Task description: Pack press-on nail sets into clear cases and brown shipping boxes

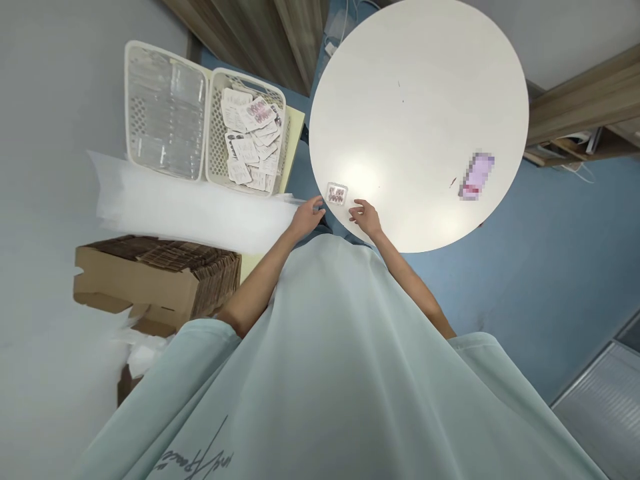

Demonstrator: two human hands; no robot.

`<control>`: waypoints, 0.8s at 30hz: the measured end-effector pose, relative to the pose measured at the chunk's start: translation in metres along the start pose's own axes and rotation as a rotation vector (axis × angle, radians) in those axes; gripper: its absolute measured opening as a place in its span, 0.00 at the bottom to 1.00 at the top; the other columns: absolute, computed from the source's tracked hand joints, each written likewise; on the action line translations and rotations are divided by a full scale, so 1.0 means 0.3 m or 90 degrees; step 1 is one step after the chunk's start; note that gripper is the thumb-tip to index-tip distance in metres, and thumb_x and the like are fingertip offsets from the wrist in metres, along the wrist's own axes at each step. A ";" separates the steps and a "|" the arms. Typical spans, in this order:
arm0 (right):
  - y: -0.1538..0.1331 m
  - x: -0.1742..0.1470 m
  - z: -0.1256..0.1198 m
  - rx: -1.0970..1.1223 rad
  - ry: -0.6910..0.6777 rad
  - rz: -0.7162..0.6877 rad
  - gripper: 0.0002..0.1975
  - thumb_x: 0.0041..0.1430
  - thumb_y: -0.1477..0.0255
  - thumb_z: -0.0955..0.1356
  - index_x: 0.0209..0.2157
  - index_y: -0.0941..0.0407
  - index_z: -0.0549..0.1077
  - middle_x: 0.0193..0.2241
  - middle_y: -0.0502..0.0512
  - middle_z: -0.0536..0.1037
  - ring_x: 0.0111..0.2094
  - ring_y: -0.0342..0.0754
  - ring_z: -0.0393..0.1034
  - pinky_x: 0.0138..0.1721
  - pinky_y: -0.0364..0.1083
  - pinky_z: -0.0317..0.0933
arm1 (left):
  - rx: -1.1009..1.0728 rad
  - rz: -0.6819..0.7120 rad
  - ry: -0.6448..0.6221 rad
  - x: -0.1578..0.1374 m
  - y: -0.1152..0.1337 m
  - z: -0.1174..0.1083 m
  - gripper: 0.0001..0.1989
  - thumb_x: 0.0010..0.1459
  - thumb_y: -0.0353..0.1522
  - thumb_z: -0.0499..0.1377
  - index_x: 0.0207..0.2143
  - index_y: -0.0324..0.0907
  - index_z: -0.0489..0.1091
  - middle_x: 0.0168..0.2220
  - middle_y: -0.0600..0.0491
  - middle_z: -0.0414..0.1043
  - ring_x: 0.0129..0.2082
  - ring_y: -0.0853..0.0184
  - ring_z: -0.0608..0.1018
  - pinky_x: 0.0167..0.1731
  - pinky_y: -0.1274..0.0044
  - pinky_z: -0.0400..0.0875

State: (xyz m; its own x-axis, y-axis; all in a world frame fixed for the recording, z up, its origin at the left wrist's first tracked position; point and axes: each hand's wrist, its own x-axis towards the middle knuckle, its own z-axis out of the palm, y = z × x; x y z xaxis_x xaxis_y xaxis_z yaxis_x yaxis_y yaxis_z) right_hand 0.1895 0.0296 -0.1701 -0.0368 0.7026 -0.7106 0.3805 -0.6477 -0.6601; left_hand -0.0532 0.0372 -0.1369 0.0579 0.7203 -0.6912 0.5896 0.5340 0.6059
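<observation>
A small clear plastic case (337, 194) with rows of dark reddish pieces in it lies flat near the edge of the round white table (420, 87). My left hand (306, 219) is just left of the case at the table's rim, fingers apart and holding nothing. To the right of the case, my right hand (367, 217) hovers low by the tabletop, its fingers curved and apart with nothing between them. Neither hand appears to touch the case. What the reddish pieces are is too small to tell.
Left of the table stand a white basket (212, 133) of printed cards and another basket (129, 107) of clear plastic cases. Below them are white sheets (200, 212) and stacked flat cardboard boxes (135, 277). A blurred-out purple item (477, 175) lies on the table's right side.
</observation>
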 end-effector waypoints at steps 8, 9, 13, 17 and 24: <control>-0.006 -0.091 -0.132 -0.025 -0.106 -0.093 0.22 0.71 0.58 0.72 0.61 0.52 0.77 0.52 0.60 0.89 0.44 0.55 0.89 0.58 0.60 0.81 | -0.114 -0.004 0.107 -0.302 -0.009 0.043 0.30 0.73 0.39 0.61 0.74 0.39 0.72 0.70 0.38 0.79 0.63 0.50 0.85 0.69 0.59 0.77; -0.011 -0.094 -0.137 -0.029 -0.121 -0.099 0.22 0.71 0.58 0.73 0.61 0.52 0.77 0.52 0.59 0.90 0.44 0.55 0.89 0.58 0.60 0.81 | -0.121 -0.012 0.128 -0.332 -0.017 0.051 0.30 0.73 0.39 0.61 0.73 0.40 0.72 0.70 0.38 0.79 0.63 0.50 0.85 0.69 0.58 0.77; -0.044 -0.090 -0.127 -0.067 -0.175 -0.136 0.20 0.70 0.58 0.73 0.58 0.51 0.78 0.52 0.58 0.90 0.43 0.55 0.88 0.59 0.61 0.80 | -0.141 -0.054 0.219 -0.420 -0.079 0.068 0.29 0.71 0.38 0.61 0.72 0.42 0.73 0.68 0.39 0.81 0.60 0.52 0.86 0.66 0.57 0.80; -0.093 -0.087 -0.081 -0.097 -0.200 -0.175 0.18 0.70 0.60 0.73 0.56 0.52 0.80 0.50 0.58 0.90 0.42 0.55 0.87 0.58 0.61 0.80 | -0.133 -0.097 0.301 -0.456 -0.185 0.045 0.27 0.70 0.37 0.62 0.69 0.42 0.75 0.69 0.39 0.79 0.63 0.52 0.84 0.65 0.60 0.81; -0.172 -0.145 0.039 -0.124 -0.186 -0.218 0.18 0.71 0.59 0.72 0.55 0.52 0.81 0.51 0.58 0.90 0.42 0.55 0.87 0.58 0.59 0.79 | -0.097 -0.136 0.381 -0.373 -0.407 -0.121 0.33 0.66 0.38 0.66 0.71 0.38 0.72 0.72 0.32 0.71 0.74 0.40 0.72 0.77 0.49 0.67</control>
State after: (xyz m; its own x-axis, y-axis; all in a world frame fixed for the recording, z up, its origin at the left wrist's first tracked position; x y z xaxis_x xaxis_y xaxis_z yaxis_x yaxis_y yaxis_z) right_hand 0.1607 0.0290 -0.1078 -0.4378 0.7353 -0.5173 0.4661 -0.3063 -0.8300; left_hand -0.1611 -0.0926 -0.1192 -0.5325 0.6897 -0.4906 0.4152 0.7180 0.5586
